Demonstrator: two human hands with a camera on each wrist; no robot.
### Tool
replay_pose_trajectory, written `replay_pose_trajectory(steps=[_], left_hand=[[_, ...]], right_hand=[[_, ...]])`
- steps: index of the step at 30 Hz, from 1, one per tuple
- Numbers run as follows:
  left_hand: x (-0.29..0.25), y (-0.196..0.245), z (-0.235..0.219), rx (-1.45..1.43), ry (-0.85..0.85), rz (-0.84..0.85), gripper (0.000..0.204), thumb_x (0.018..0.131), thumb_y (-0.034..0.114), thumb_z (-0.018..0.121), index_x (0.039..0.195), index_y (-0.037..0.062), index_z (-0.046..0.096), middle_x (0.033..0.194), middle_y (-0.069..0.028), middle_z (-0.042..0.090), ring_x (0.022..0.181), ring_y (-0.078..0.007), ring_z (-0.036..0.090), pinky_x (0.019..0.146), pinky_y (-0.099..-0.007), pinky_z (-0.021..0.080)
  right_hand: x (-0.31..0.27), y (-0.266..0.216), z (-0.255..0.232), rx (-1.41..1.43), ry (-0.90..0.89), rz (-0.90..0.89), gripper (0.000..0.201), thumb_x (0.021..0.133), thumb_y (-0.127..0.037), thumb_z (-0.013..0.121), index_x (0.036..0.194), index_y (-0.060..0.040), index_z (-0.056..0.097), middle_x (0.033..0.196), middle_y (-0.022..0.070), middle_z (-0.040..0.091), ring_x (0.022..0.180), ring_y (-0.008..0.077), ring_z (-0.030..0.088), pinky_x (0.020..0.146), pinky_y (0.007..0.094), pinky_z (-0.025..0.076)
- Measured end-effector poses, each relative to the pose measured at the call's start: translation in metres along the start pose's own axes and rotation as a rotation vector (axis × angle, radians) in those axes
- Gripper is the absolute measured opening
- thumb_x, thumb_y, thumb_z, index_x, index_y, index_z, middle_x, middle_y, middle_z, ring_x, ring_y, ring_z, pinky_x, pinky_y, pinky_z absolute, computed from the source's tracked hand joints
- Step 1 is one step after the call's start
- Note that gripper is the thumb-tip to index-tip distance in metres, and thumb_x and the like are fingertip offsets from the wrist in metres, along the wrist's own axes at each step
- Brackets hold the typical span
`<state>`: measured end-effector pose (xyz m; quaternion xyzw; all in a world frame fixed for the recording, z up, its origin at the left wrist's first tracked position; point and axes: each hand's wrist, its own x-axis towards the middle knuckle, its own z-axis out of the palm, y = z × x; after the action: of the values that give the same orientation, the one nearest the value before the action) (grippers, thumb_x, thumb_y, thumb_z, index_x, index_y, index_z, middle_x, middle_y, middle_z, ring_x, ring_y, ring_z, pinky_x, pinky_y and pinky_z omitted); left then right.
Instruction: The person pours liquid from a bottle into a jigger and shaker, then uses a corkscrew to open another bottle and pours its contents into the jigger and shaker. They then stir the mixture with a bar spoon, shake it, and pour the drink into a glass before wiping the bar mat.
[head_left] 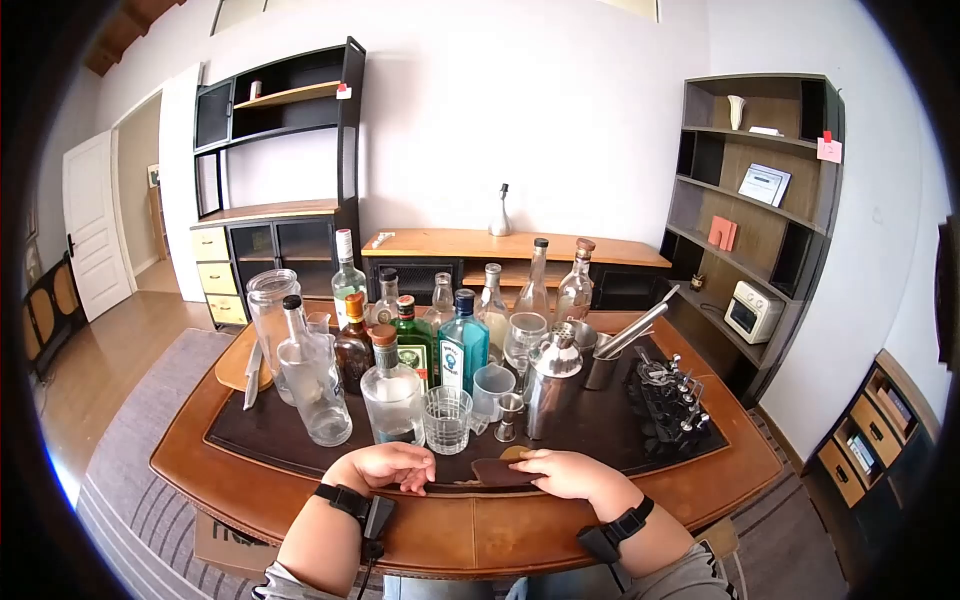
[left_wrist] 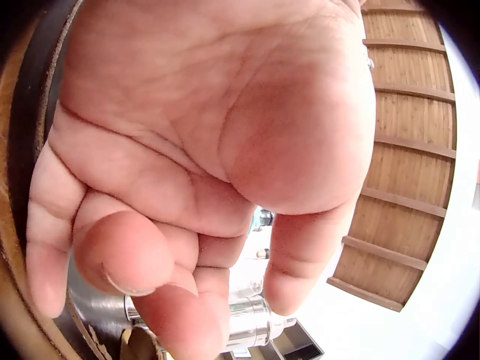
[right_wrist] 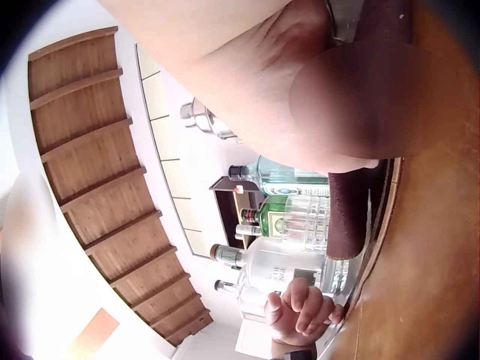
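Note:
My right hand (head_left: 562,473) holds the right end of a dark brown, flat leather-like piece (head_left: 497,473) at the table's front edge. In the right wrist view, its thumb lies across this brown piece (right_wrist: 349,217), which sticks out on both sides. A small tan round thing (head_left: 514,453) shows partly behind it. My left hand (head_left: 393,467) hovers by the front edge, palm turned inward, with loosely bent fingers and nothing in them. Just beyond it stand a cut-glass tumbler (head_left: 447,420) and a cork-topped clear bottle (head_left: 393,400).
Several bottles crowd behind, among them a blue one (head_left: 463,345). A steel shaker (head_left: 553,385), jigger (head_left: 506,415) and clear cup (head_left: 492,392) stand right of the tumbler. A black rack (head_left: 668,400) of metal tools is farther right; a knife (head_left: 253,375) stands at left.

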<state>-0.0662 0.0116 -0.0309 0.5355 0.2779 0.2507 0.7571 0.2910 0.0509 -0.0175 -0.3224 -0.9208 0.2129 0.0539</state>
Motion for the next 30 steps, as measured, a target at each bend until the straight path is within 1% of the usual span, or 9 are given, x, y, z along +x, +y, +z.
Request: replay_pose_trajectory(steps=[1, 3, 6, 8, 15, 19, 22, 24, 30], left_hand=[[-0.001, 0.002, 0.001, 0.020, 0.015, -0.007, 0.027, 0.099, 0.027, 0.054, 0.096, 0.0013, 0.063, 0.069, -0.0030, 0.058, 0.060, -0.0119, 0.054, 0.079, -0.0317, 0.054], [-0.002, 0.005, 0.003, 0.028, 0.030, -0.013, 0.027, 0.099, 0.027, 0.054, 0.096, 0.0011, 0.063, 0.069, -0.0029, 0.058, 0.060, -0.0119, 0.054, 0.079, -0.0322, 0.054], [-0.001, 0.004, 0.005, 0.034, 0.030, -0.011, 0.028, 0.099, 0.027, 0.054, 0.095, 0.0004, 0.063, 0.067, -0.0029, 0.057, 0.060, -0.0123, 0.054, 0.080, -0.0345, 0.054], [-0.002, 0.005, 0.003, 0.045, 0.036, -0.013, 0.029, 0.099, 0.027, 0.053, 0.094, -0.0005, 0.063, 0.066, -0.0036, 0.057, 0.059, -0.0127, 0.055, 0.081, -0.0367, 0.055], [0.000, 0.000, -0.002, 0.037, 0.047, -0.023, 0.031, 0.100, 0.028, 0.054, 0.095, -0.0004, 0.063, 0.066, -0.0031, 0.056, 0.060, -0.0126, 0.056, 0.081, -0.0366, 0.055], [-0.004, 0.003, -0.003, 0.023, 0.087, -0.026, 0.030, 0.100, 0.027, 0.053, 0.094, -0.0005, 0.063, 0.065, -0.0032, 0.056, 0.058, -0.0133, 0.055, 0.081, -0.0373, 0.055], [-0.002, 0.003, -0.004, 0.041, 0.071, -0.019, 0.030, 0.100, 0.027, 0.053, 0.093, -0.0004, 0.063, 0.064, -0.0032, 0.056, 0.057, -0.0132, 0.054, 0.081, -0.0381, 0.055], [0.000, 0.002, -0.004, 0.060, 0.076, -0.040, 0.030, 0.099, 0.028, 0.053, 0.093, -0.0003, 0.062, 0.065, -0.0031, 0.056, 0.058, -0.0129, 0.054, 0.080, -0.0377, 0.055], [-0.002, 0.005, -0.004, 0.045, 0.086, -0.040, 0.029, 0.099, 0.027, 0.054, 0.092, -0.0003, 0.062, 0.065, -0.0034, 0.056, 0.058, -0.0132, 0.055, 0.081, -0.0385, 0.056]], right_hand=[[0.000, -0.001, 0.000, -0.003, -0.008, 0.004, 0.052, 0.084, -0.004, 0.056, 0.135, -0.0161, 0.056, 0.137, 0.0138, 0.054, 0.123, 0.0315, 0.053, 0.102, 0.0368, 0.044], [-0.002, -0.002, -0.001, -0.006, -0.021, 0.013, 0.052, 0.084, -0.004, 0.056, 0.135, -0.0159, 0.056, 0.138, 0.0142, 0.053, 0.123, 0.0321, 0.053, 0.102, 0.0372, 0.044], [-0.002, 0.007, 0.001, -0.004, -0.020, -0.050, 0.051, 0.084, -0.004, 0.056, 0.134, -0.0155, 0.057, 0.138, 0.0151, 0.052, 0.123, 0.0331, 0.053, 0.102, 0.0381, 0.044], [-0.003, 0.002, -0.002, 0.001, -0.027, -0.017, 0.050, 0.084, -0.004, 0.055, 0.133, -0.0147, 0.057, 0.139, 0.0156, 0.052, 0.123, 0.0335, 0.052, 0.102, 0.0386, 0.044], [-0.006, 0.000, -0.004, 0.021, -0.024, -0.013, 0.047, 0.086, -0.007, 0.053, 0.132, -0.0144, 0.059, 0.139, 0.0157, 0.052, 0.125, 0.0325, 0.052, 0.104, 0.0384, 0.042], [-0.004, 0.002, -0.006, 0.031, -0.051, 0.012, 0.047, 0.085, -0.008, 0.052, 0.132, -0.0143, 0.059, 0.140, 0.0160, 0.051, 0.125, 0.0326, 0.052, 0.104, 0.0383, 0.042], [-0.005, -0.002, -0.008, 0.025, -0.046, 0.007, 0.047, 0.085, -0.008, 0.052, 0.132, -0.0146, 0.059, 0.140, 0.0158, 0.051, 0.125, 0.0327, 0.052, 0.104, 0.0386, 0.042], [-0.005, 0.003, -0.005, -0.008, -0.048, -0.010, 0.049, 0.086, -0.008, 0.055, 0.134, -0.0160, 0.057, 0.141, 0.0153, 0.050, 0.124, 0.0326, 0.052, 0.103, 0.0383, 0.043], [-0.004, 0.004, -0.005, -0.012, -0.073, 0.021, 0.050, 0.086, -0.007, 0.053, 0.135, -0.0182, 0.056, 0.146, 0.0156, 0.045, 0.129, 0.0327, 0.048, 0.106, 0.0382, 0.041]])
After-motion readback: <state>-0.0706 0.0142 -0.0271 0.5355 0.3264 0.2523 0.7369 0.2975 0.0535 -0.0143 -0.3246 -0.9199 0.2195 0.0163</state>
